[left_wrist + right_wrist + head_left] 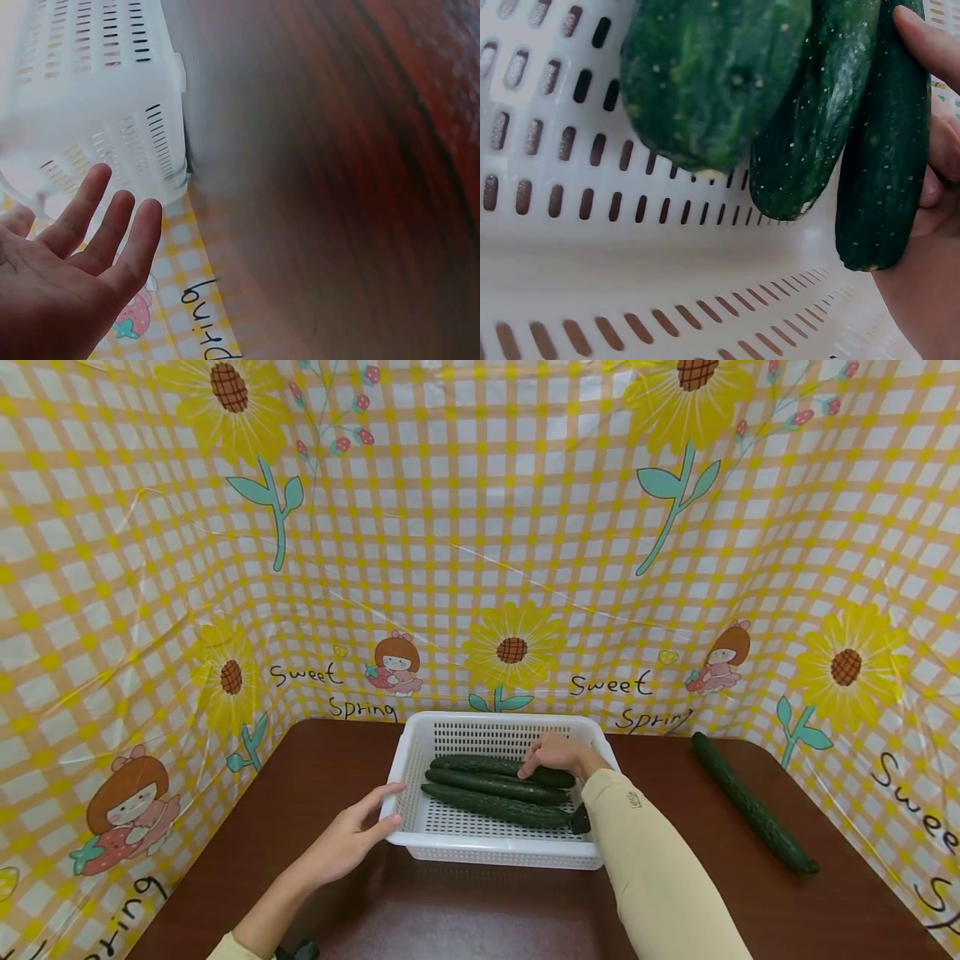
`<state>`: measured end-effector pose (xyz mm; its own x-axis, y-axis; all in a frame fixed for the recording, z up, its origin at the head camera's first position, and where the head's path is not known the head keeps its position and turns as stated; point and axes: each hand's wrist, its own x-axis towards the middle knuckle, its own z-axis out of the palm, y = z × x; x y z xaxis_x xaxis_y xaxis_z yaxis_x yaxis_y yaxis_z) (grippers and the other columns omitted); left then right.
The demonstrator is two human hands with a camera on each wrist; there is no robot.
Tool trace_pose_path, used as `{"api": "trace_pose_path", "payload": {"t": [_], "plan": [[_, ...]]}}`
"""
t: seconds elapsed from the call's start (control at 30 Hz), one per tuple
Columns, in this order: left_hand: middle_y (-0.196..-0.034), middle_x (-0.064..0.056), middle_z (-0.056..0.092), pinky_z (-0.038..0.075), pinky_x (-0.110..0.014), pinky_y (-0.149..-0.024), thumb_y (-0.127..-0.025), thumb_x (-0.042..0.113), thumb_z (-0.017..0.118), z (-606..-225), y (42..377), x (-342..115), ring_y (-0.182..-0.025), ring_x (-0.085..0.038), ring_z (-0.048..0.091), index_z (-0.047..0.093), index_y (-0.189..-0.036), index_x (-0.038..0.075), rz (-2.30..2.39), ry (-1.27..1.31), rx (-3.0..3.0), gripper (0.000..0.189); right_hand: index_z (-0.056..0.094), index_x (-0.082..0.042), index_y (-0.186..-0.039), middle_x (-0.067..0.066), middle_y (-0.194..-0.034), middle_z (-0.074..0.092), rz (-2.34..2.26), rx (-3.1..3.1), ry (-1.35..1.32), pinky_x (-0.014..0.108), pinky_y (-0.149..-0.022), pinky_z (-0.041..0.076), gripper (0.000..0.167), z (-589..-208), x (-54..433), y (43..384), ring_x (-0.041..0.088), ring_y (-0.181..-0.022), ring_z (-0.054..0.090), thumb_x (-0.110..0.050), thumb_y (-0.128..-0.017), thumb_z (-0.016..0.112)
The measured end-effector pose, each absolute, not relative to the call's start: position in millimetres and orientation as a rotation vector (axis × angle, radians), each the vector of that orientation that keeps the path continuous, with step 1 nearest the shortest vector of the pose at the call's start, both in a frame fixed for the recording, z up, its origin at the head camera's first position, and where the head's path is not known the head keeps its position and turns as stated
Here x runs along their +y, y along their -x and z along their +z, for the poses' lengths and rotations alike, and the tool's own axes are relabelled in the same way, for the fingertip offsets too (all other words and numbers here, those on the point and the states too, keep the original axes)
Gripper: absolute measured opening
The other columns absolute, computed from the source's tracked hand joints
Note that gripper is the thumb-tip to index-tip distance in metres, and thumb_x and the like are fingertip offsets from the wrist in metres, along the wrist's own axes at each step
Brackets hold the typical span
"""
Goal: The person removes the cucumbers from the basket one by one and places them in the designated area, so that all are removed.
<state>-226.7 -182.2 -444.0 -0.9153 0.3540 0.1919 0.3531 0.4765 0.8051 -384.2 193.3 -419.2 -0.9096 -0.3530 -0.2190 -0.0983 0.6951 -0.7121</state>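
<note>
A white plastic basket [502, 844] with slotted walls holds three dark green cucumbers lying side by side. My right hand [557, 753] reaches into it and grips the farthest cucumber [467, 763], thumb on one side and fingers on the other in the right wrist view. Beside that one lie the middle cucumber [491, 785] and the nearest cucumber [487, 804]; the right forearm hides part of the basket's right side. My left hand [348, 839] is at the basket's left rim, fingers spread and loosely bent, fingertips at or touching the edge.
Another cucumber [752, 802] lies slantwise on the brown table [300, 777], right of the basket. A checked cloth [480, 560] with sunflowers hangs behind and at both sides of the table.
</note>
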Motion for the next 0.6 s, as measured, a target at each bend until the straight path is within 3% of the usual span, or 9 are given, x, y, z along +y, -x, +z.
{"api": "trace_pose_path", "payload": {"t": [0.1, 0.17, 0.43, 0.53, 0.6], "plan": [[-0.151, -0.002, 0.05, 0.037, -0.054, -0.108, -0.102, 0.035, 0.059, -445, 225, -182, -0.138, -0.025, 0.045, 0.046, -0.15, 0.024, 1.468, -0.622, 2.697, 0.051, 0.07, -0.008, -0.07, -0.001, -0.081, 0.069, -1.08, 2.542, 0.359, 0.031, -0.079, 0.047, 0.017, -417, 194, 385, 0.014, -0.08, 0.052, -0.016, -0.08, 0.081], [-0.151, -0.002, 0.049, 0.038, -0.054, -0.108, -0.102, 0.036, 0.059, -445, 224, -181, -0.138, -0.024, 0.045, 0.045, -0.15, 0.025, 1.469, -0.604, 2.696, 0.052, 0.069, -0.01, -0.068, -0.003, -0.078, 0.066, -1.085, 2.547, 0.364, 0.03, -0.078, 0.045, 0.018, -415, 194, 386, 0.013, -0.079, 0.049, -0.016, -0.08, 0.081], [-0.152, -0.002, 0.049, 0.035, -0.057, -0.11, -0.102, 0.035, 0.059, -442, 223, -181, -0.141, -0.026, 0.043, 0.044, -0.151, 0.024, 1.464, -0.612, 2.703, 0.053, 0.068, -0.01, -0.07, 0.0, -0.083, 0.063, -1.1, 2.569, 0.349, 0.032, -0.078, 0.045, 0.02, -401, 197, 389, 0.018, -0.082, 0.051, -0.018, -0.079, 0.083], [-0.153, -0.003, 0.049, 0.036, -0.056, -0.109, -0.102, 0.035, 0.06, -440, 221, -180, -0.142, -0.027, 0.042, 0.045, -0.151, 0.025, 1.453, -0.619, 2.709, 0.053, 0.073, -0.008, -0.077, 0.004, -0.097, 0.068, -1.103, 2.575, 0.359, 0.035, -0.081, 0.049, 0.014, -394, 198, 387, 0.02, -0.09, 0.057, -0.018, -0.08, 0.083], [-0.152, -0.004, 0.049, 0.039, -0.053, -0.105, -0.101, 0.035, 0.062, -438, 221, -180, -0.138, -0.026, 0.045, 0.046, -0.151, 0.026, 1.448, -0.617, 2.715, 0.053, 0.073, -0.009, -0.077, 0.003, -0.097, 0.066, -1.091, 2.58, 0.364, 0.036, -0.083, 0.047, 0.015, -390, 200, 386, 0.019, -0.092, 0.056, -0.02, -0.081, 0.082]]}}
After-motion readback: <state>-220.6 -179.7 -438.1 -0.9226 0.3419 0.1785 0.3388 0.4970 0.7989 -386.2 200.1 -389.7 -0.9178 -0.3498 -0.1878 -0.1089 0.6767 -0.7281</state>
